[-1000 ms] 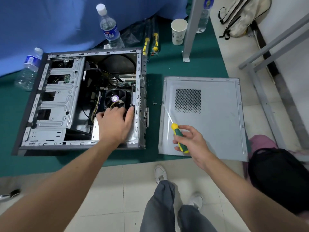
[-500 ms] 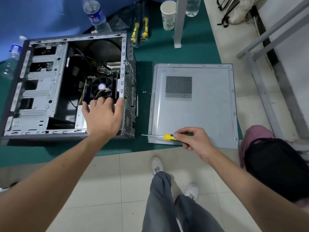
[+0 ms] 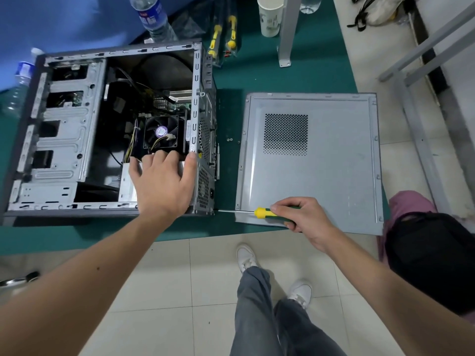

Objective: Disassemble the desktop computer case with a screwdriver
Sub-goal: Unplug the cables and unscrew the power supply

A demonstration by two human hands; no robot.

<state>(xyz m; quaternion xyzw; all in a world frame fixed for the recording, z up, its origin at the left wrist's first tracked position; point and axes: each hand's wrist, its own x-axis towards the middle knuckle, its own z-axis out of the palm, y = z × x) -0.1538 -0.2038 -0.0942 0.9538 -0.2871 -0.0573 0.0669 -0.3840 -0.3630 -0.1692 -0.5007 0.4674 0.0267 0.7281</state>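
Blue label with white characters on the clear plastic water bottle (image 3: 151, 18), too blurred to read; faint print on the white paper cup (image 3: 269, 18), also unreadable. Purple round sticker on the black cooling fan (image 3: 161, 131), lettering too small to make out.

Open grey metal desktop computer case (image 3: 77, 140) lying on its side on the green floor mat (image 3: 270, 73), its removed grey side panel with the perforated vent (image 3: 311, 160) flat just beside it to the right. Left hand (image 3: 162, 183) spread, fingers straight, pressing on the silver power supply box and the case's rear frame edge, thumb against that edge. Right hand (image 3: 303, 217) curled round the green part of the yellow-and-green-handled screwdriver (image 3: 254, 213), shaft horizontal.

Compared with half a second ago: tip now reaching the lower rear corner of the case rather than short of it; left hand in the same place.

Second clear bottle (image 3: 19, 83) cut off at the left edge. Two small screws (image 3: 229, 140) on the mat between case and panel. Two packaged yellow-handled tools (image 3: 222, 38) behind the case, details unclear. Black bag (image 3: 434, 258) partly out of view at right.
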